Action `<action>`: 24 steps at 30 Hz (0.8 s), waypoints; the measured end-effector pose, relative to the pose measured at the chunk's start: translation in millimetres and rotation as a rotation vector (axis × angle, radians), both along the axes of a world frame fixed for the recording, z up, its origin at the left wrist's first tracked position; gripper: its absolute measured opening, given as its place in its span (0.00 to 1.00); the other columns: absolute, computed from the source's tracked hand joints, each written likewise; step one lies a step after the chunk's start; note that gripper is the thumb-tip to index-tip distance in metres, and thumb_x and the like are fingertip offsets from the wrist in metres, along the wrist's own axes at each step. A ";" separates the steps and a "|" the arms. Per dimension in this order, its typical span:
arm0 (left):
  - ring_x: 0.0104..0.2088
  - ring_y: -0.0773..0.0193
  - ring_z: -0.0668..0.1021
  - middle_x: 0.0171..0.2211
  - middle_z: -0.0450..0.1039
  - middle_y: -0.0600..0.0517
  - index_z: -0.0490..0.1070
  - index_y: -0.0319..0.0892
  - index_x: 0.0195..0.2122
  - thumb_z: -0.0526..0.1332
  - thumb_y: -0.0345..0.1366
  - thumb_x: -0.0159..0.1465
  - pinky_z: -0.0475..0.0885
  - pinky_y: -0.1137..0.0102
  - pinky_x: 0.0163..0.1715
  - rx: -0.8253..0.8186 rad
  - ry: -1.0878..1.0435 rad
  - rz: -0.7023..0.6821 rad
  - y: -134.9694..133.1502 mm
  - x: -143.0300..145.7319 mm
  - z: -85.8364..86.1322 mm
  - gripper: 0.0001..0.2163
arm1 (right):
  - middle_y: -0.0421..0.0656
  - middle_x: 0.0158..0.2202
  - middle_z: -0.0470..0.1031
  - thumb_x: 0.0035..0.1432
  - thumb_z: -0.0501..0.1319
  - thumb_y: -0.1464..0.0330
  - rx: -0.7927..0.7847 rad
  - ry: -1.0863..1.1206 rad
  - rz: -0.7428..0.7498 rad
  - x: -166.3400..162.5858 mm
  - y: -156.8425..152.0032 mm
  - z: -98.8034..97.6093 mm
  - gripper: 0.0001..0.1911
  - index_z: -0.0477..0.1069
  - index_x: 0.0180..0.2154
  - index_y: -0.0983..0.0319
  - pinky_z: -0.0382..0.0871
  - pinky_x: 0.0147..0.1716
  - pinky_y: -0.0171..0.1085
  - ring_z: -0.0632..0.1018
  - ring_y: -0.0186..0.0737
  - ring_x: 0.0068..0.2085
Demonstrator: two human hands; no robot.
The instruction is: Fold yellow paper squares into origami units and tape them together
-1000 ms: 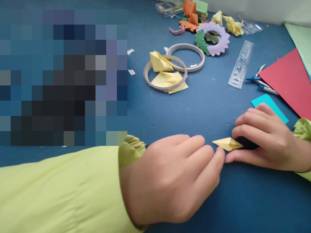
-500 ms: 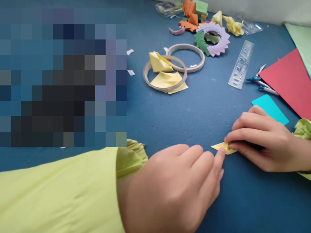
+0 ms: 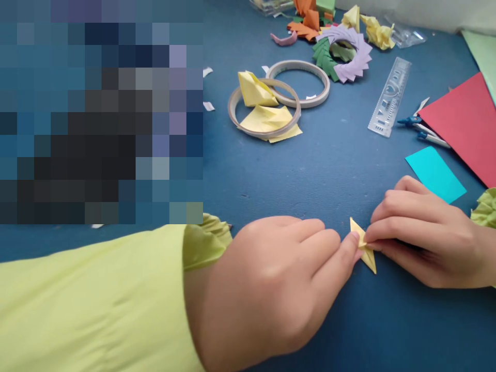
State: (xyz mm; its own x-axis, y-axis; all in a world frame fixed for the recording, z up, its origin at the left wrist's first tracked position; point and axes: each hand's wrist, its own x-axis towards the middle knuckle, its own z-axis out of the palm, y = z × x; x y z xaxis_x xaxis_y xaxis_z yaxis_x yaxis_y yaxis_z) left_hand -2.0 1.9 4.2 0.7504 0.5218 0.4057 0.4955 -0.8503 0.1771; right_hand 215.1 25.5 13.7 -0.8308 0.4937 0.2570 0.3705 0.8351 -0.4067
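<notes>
A small folded yellow paper piece [image 3: 369, 257] is pinched between both hands, just above or on the blue table. It is a narrow diamond with one point up and the other down to the right. My left hand [image 3: 271, 279] grips its left side between index finger and thumb, the other fingers curled. From the right, my right hand [image 3: 422, 232] pinches its other edge with thumb and fingertips. The fingertips hide the middle of the piece. A turquoise paper [image 3: 436, 173] lies just behind my right hand.
Two tape rolls [image 3: 298, 98] lie overlapping, with folded yellow papers [image 3: 256, 90] in and under the front one. Behind are a purple-green paper ring [image 3: 358, 51] and orange folded pieces [image 3: 308, 23]. A clear ruler [image 3: 389, 98], a compass [image 3: 411, 121] and red paper [image 3: 465, 124] lie right.
The yellow piece has turned from lying sideways to pointing up and down. My left fingers have shifted from pressing on it to pinching its side. The view has shifted slightly.
</notes>
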 end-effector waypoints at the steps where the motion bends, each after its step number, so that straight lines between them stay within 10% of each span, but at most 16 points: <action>1: 0.19 0.65 0.63 0.18 0.63 0.55 0.74 0.37 0.30 0.54 0.27 0.64 0.60 0.67 0.17 -0.018 -0.007 -0.002 0.4 0.1 0.2 0.09 | 0.43 0.31 0.70 0.63 0.53 0.74 0.004 0.007 0.004 -0.2 -0.8 -0.4 0.05 0.67 0.37 0.65 0.61 0.33 0.39 0.69 0.34 0.31; 24: 0.21 0.63 0.64 0.19 0.64 0.53 0.74 0.34 0.34 0.52 0.27 0.62 0.61 0.67 0.18 -0.044 0.005 -0.048 0.5 -4.7 5.3 0.11 | 0.42 0.32 0.72 0.63 0.55 0.73 0.023 -0.001 -0.112 -4.2 -6.3 -4.6 0.03 0.67 0.36 0.64 0.60 0.34 0.38 0.71 0.34 0.32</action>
State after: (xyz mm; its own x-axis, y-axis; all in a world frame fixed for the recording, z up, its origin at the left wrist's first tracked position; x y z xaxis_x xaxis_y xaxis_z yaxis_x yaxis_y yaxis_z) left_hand -6.7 2.4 9.5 0.7770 0.5025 0.3791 0.4555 -0.8645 0.2123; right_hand 210.9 19.3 9.1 -0.7712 0.5774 0.2682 0.4625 0.7976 -0.3873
